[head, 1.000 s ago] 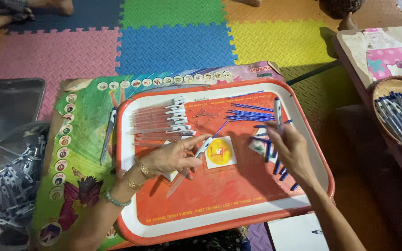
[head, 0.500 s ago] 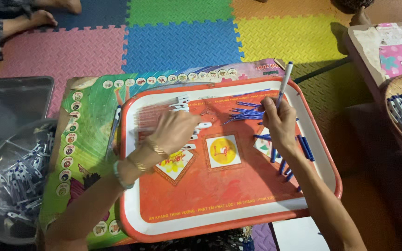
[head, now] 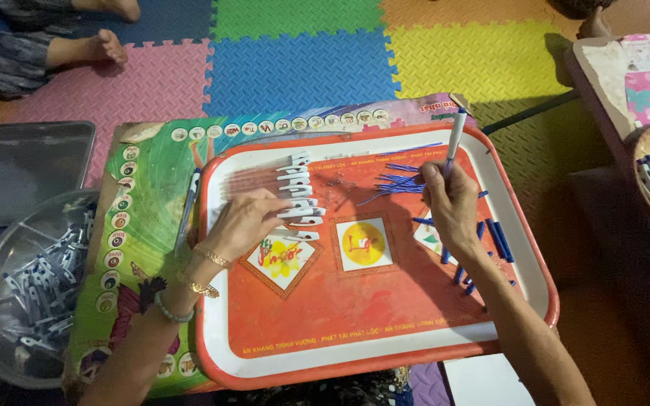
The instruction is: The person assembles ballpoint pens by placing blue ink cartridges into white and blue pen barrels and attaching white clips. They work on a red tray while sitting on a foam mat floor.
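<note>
Foam-mat floor carries the red tray (head: 524,301): right hand (head: 451,201) now pinches a raised pen (head: 455,141), left hand (head: 244,222) spread over white clips (head: 299,192).

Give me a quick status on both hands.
Left hand resting on the white clips. Right hand holding a pen upright over the tray.

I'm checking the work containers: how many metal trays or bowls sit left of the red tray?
2: a flat metal tray at upper left, and below it a round metal bowl holding pen parts. More may lie out of frame.
</note>
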